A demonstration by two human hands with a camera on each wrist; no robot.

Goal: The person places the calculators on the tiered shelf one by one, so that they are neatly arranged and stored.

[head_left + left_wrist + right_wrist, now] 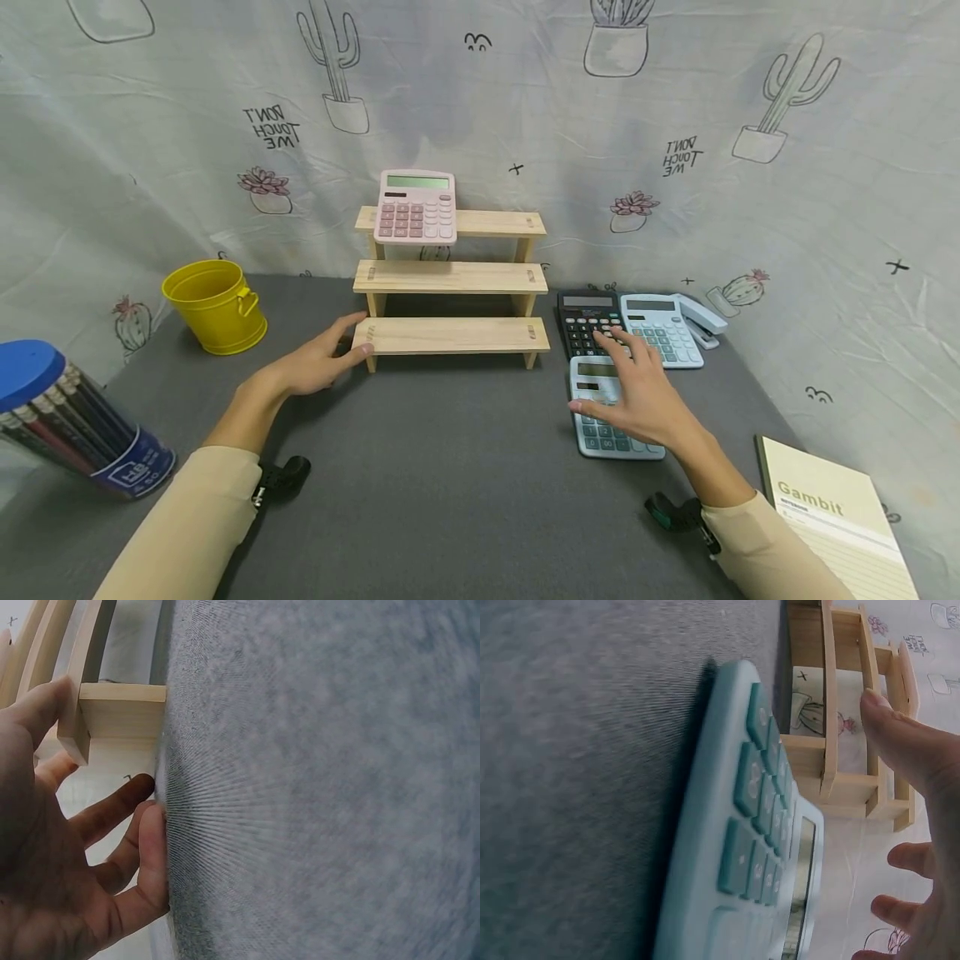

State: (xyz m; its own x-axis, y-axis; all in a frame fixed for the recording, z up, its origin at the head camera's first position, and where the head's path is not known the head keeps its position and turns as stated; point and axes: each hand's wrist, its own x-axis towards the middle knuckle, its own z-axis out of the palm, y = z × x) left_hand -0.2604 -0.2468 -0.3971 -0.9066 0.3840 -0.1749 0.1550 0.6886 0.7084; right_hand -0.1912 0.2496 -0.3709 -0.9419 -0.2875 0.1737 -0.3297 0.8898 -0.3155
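Observation:
A three-step wooden display stand (450, 335) stands at the back, with a pink calculator (416, 208) leaning upright on its top step. My left hand (311, 360) holds the left end of the lowest step, thumb at the front corner and index finger behind. Over on the right, my right hand (641, 392) hovers with spread fingers above a light blue calculator (739, 817), partly hiding it. Behind that lie a black calculator (581, 325) and a second light blue calculator (667, 333), side by side.
A light blue stapler (701, 321) lies beside the calculators. At the right edge is a cream notebook (832, 508). To the left stand a yellow bucket (217, 312) and a blue-lidded tub of pencils (75, 425). A printed curtain (465, 108) hangs close behind the stand.

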